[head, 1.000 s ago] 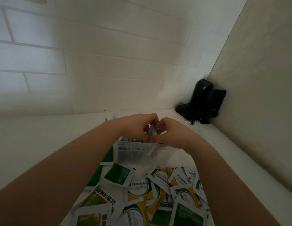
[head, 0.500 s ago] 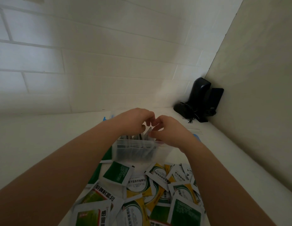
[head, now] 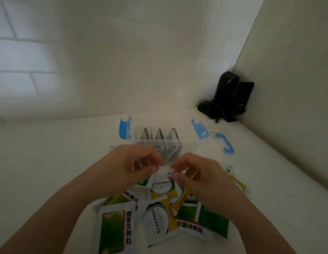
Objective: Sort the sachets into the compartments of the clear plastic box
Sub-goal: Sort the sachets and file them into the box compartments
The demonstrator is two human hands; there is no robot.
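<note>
The clear plastic box (head: 185, 146) stands at the back of the white table, with several sachets (head: 159, 134) upright in its compartments. In front of it lies a loose pile of sachets, green-and-white ones (head: 113, 230) and yellow-and-white ones (head: 159, 219). My left hand (head: 130, 167) and my right hand (head: 198, 175) hover close together over the far end of the pile, just in front of the box. Both have curled fingers, and their thumbs and forefingers meet at the top edge of a yellow-and-white sachet (head: 163, 187). Motion blurs both hands.
Blue latches (head: 125, 130) sit at the box's ends, and the clear lid with a blue latch (head: 226, 143) lies to its right. A black device (head: 227, 99) stands in the back right corner. Walls close off the back and the right.
Both hands have drawn back from above the box's compartments toward me and down onto the pile. The small sachet they held over the box is no longer in their fingers.
</note>
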